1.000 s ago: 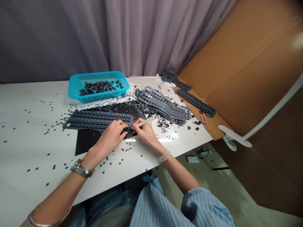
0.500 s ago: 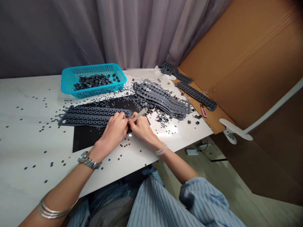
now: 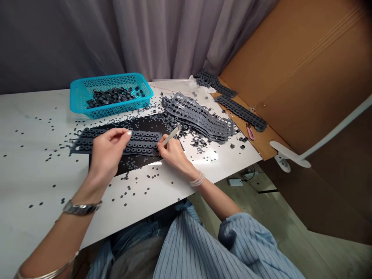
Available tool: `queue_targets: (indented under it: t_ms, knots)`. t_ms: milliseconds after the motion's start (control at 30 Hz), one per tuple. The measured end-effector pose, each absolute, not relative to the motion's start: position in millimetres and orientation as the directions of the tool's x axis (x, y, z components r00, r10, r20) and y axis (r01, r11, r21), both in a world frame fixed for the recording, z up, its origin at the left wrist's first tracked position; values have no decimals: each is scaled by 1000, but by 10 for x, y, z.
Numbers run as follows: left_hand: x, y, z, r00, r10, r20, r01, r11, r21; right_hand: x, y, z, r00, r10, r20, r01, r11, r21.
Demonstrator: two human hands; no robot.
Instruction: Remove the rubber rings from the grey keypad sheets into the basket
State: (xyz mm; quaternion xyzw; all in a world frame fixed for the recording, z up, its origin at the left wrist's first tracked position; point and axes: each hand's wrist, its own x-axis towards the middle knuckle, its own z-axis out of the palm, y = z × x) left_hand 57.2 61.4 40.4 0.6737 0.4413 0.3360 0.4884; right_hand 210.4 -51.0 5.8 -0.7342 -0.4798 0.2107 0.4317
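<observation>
A dark grey moulded rubber sheet with rows of ring-shaped parts lies partly over a black mat. My right hand is at the sheet's right end, its fingers closed round a slim, pale pen-shaped tool that slants up to the right. The tool's lower end is hidden by the fingers. Above the sheet's middle, my left hand is raised with thumb and fingertips pinched together. Whether anything small sits in that pinch cannot be made out.
A blue plastic basket of small dark rubber parts stands behind the sheet. Stacked punched sheets and loose parts lie to the right. More strips and a pink-handled cutter rest on cardboard. Small dark discs litter the white table.
My left hand has left the right hand's side and moved left, lifting over the sheet. My right hand stays at the sheet's end with the tool. The view has shifted slightly.
</observation>
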Motion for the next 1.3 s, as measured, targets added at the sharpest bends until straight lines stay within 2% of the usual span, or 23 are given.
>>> queue_targets:
  t_ms: [67,133,200,300,433,767,933,1033,1100,1167,1233,1300]
  knots:
    - [517,649,453,402,904,-146,68,130,989,2138,-521,53,469,880,78,438,-155,-885]
    - [500,633,468,462,837,-292,-43,351,936,2183,-540,61,511,856,71,361,-139,-922]
    - [515,585,458,500,772,-394,-98,502,860,2233,-554,80,554,829,79,328,-131,-935]
    - [562,518,436,536,690,-487,-147,644,751,2301,-544,102,569,818,79,358,-161,-920]
    - [601,499,443,558,627,-543,-164,725,669,2332,-465,99,548,835,51,402,-209,-891]
    - [572,704,409,620,608,-496,-92,684,724,2485,-107,12,475,855,207,622,-160,-767]
    - [691,829,371,590,737,-331,9,404,915,2736,138,114,466,855,227,611,-126,-781]
    - [780,846,359,593,779,-207,227,84,970,2792,96,207,523,824,219,582,-157,-797]
    - [833,847,337,658,749,-71,398,-267,878,2752,-10,226,564,796,219,544,-159,-824]
    - [879,844,297,751,660,23,444,-530,723,2663,-128,198,558,816,152,455,-148,-878]
    - [915,840,243,813,579,67,426,-669,609,2559,-213,140,516,854,67,373,-154,-915]
    - [940,835,188,841,535,83,416,-737,532,2475,-249,82,497,868,12,326,-174,-929]
